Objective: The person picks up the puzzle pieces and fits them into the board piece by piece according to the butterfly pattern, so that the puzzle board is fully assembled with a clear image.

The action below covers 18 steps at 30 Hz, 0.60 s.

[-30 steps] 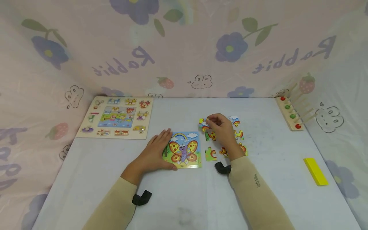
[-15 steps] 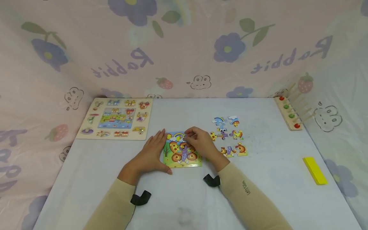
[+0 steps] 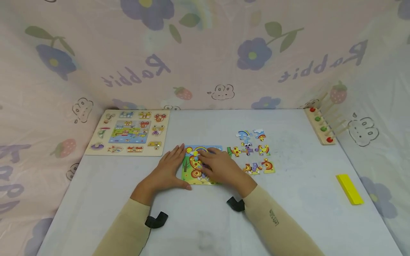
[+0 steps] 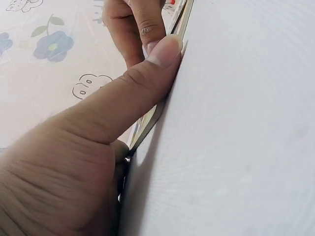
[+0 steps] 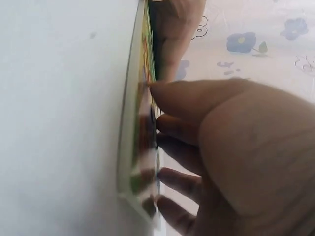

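A flat butterfly picture board (image 3: 187, 180) lies mid-table in the head view. My left hand (image 3: 166, 172) rests along its left side, fingers extended, thumb at the near corner; the left wrist view shows the thumb (image 4: 165, 50) against the board's edge. Over the board's right half is my right hand (image 3: 222, 169), its fingertips touching the picture surface. By those fingertips, on the upper left of the picture, lies a puzzle piece (image 3: 192, 152) with yellow shapes, partly covered by the hand. Most of the butterfly is hidden beneath the right hand.
Loose puzzle pieces (image 3: 263, 150) lie in rows right of the board. A wooden picture puzzle (image 3: 157, 144) sits at back left. A wooden peg stand (image 3: 320, 132) with red and green balls stands at back right, a yellow block (image 3: 350, 189) at the right edge.
My right hand carried a pinched puzzle piece from the rows on the right leftward to the board and now has its fingers spread down on it. The left hand stays beside the board.
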### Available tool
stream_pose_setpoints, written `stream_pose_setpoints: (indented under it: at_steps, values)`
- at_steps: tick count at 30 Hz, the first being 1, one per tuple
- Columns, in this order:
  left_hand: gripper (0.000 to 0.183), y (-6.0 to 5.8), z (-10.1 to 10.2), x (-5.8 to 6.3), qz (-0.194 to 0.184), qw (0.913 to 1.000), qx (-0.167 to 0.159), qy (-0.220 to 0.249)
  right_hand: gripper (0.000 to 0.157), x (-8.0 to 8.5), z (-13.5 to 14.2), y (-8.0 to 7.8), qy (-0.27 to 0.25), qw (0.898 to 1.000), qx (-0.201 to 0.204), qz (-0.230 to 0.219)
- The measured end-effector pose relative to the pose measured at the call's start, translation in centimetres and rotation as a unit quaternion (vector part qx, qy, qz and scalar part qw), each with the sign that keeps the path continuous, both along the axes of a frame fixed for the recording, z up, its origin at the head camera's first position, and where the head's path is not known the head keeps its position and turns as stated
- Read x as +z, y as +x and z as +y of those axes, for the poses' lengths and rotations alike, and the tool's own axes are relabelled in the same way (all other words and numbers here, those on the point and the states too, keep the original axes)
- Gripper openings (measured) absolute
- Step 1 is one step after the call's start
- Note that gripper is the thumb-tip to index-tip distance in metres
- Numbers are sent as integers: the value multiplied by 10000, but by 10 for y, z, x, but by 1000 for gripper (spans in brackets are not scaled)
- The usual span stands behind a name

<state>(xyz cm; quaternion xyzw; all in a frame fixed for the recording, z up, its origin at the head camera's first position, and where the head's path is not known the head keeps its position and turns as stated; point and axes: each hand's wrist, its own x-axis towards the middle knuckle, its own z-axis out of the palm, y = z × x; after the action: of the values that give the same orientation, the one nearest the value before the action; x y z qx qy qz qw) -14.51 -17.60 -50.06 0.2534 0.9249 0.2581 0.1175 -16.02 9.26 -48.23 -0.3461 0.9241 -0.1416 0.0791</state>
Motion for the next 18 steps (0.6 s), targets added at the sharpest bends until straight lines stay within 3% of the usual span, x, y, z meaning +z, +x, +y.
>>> stream_pose_setpoints:
  at_steps: [6,18]
  values:
    - [146,2,4,0,38,9999,42,-115,64,-3,-8,8,429,9987,-187,-222]
    - [145,4,5,-2,65,9995,74,-295,63,-9,-20,2,218,9989,-86,-404]
